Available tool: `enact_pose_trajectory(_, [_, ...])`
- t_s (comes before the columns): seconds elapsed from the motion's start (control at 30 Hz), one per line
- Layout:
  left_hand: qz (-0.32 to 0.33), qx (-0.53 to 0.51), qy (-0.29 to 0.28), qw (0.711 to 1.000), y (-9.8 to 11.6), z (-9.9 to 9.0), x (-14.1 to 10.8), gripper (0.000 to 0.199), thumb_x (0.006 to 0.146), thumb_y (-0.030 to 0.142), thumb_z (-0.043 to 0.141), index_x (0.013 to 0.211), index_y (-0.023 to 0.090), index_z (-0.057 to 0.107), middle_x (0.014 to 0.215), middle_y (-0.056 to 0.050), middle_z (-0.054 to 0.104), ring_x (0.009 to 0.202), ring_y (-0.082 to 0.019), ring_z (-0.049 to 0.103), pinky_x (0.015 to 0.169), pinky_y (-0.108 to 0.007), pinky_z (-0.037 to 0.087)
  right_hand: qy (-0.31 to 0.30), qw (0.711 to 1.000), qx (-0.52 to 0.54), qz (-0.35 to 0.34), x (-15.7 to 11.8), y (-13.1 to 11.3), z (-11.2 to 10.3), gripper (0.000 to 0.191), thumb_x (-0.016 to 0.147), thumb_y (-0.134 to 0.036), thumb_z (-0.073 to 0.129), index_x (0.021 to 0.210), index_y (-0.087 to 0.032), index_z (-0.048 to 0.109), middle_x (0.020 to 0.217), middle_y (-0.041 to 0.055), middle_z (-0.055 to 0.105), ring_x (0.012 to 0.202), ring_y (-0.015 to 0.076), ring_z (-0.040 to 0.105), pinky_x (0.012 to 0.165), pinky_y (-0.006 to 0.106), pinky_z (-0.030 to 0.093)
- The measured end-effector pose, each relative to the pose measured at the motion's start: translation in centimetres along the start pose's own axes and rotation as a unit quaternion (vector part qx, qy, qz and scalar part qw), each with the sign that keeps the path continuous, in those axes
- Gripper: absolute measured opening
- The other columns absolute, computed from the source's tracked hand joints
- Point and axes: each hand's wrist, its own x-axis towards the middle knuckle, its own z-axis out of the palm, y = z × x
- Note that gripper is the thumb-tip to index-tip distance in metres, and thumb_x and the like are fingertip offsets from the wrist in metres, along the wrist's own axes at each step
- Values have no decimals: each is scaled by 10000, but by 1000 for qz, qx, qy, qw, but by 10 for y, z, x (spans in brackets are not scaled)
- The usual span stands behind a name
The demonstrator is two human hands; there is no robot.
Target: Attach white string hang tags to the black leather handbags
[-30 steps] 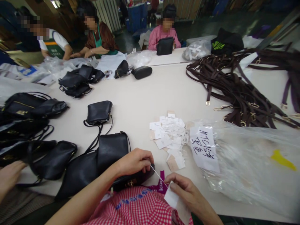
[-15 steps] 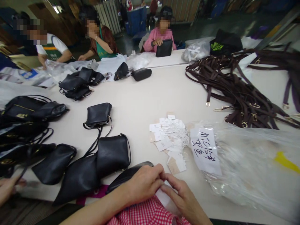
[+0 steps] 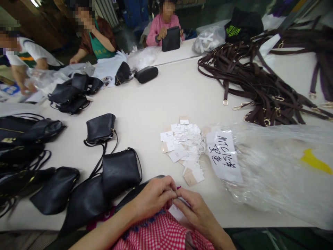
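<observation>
My left hand (image 3: 156, 194) and my right hand (image 3: 195, 208) meet at the table's front edge, their fingertips pinched together. A white tag (image 3: 179, 216) hangs below the right fingers, which grip it. What the left fingertips pinch is too small and hidden to make out. A black bag (image 3: 137, 192) lies just behind my left forearm, partly covered by it. Beyond my hands is a pile of white and beige tags (image 3: 186, 135) with white strings. Left of my hands lie a flat black shoulder bag (image 3: 121, 170) and several other black bags.
A clear plastic bag (image 3: 273, 180) with a handwritten paper label (image 3: 223, 156) lies at the right. Behind it are tangled dark brown straps (image 3: 241, 76) with gold clasps. More black bags (image 3: 70, 92) are stacked at the left. Several co-workers sit across the table, one holding a black pouch (image 3: 171, 39).
The view has tilted down and shifted a little, so the table's things appear higher and further left. My hands stay pinched together. Another person's hand at the left edge has gone out of view.
</observation>
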Motion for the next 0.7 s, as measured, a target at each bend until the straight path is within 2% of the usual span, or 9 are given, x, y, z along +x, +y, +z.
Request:
enact_pose_trajectory(0.13, [-4,119,21,993,9,-2,5,135,900,209,459,987,207,563,617,47,599,590,-128,547,614,-218,423,24,999,-23,22,4,5,3,200,936,-336,450,915,-207,601,863,40,687,790,207,629,724,307,435])
enact_pose_trajectory(0.27, [-4,188,31,982,13,-3,5,324,905,216,451,1210,210,561,847,-29,687,790,-180,622,737,-276,461,43,998,42,20,2,3,1,139,917,-292,500,954,-231,620,884,5,701,817,179,630,744,271,439])
enact_pose_trajectory(0.37, [-3,133,17,991,11,-4,6,419,902,228,457,1317,222,515,755,2,655,715,-166,610,742,-281,473,52,995,84,16,3,0,3,136,918,-290,535,892,-234,657,838,-13,716,794,164,645,745,253,450])
enact_pose_trajectory(0.47, [-4,76,15,997,7,-2,7,407,905,241,452,1303,210,533,631,45,579,606,-143,568,699,-261,474,55,992,112,13,5,-1,7,175,928,-294,540,839,-223,673,821,-7,724,795,165,658,758,254,460])
enact_pose_trajectory(0.63, [4,117,31,993,5,-1,6,388,918,281,459,1281,211,575,703,9,625,643,-156,578,651,-256,459,79,994,71,10,5,3,10,241,940,-345,526,793,-224,673,774,-12,689,736,158,606,697,255,427])
enact_pose_trajectory(0.7, [8,95,37,995,3,-8,5,359,950,333,416,1229,211,606,643,26,592,595,-145,549,620,-249,449,70,996,48,19,5,5,8,239,937,-349,518,794,-222,661,768,-10,672,726,161,596,684,263,416])
